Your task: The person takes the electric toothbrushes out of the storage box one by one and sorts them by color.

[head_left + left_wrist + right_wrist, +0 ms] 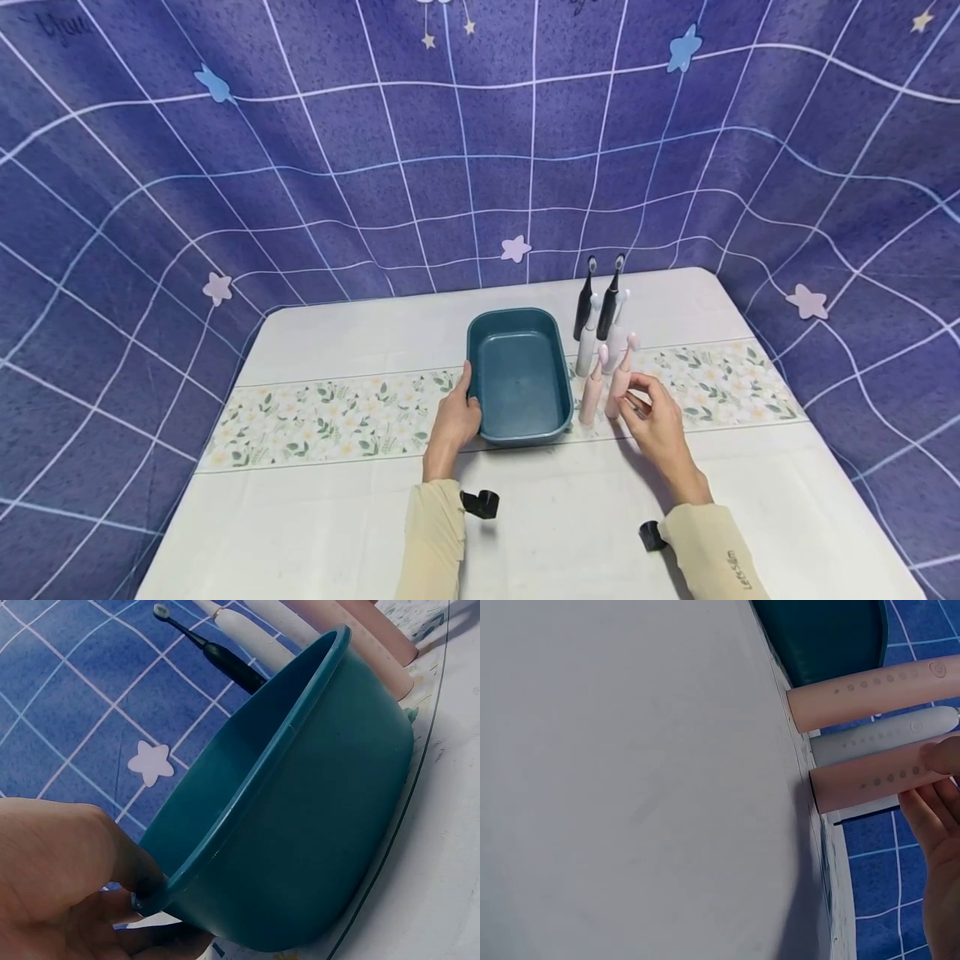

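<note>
A teal plastic basin [519, 375] sits on the table, and my left hand [456, 417] grips its left rim. In the left wrist view, the thumb lies over the basin's rim [247, 776] with fingers outside. To the right of the basin, electric toothbrushes stand upright in pairs. My right hand [654, 417] pinches the right pink toothbrush [619, 390] by its handle; the right wrist view shows thumb and fingers on that pink handle [870, 780]. Beside it stands another pink toothbrush [591, 400]. Behind are a white toothbrush [587, 350] and a paler one [615, 342].
Farther back stand two black toothbrushes, the left black toothbrush [582, 312] and the right black toothbrush [608, 312]. A white tablecloth [315, 525] with a floral band [330, 421] covers the table. Blue gridded fabric [375, 167] with stars hangs behind and at both sides.
</note>
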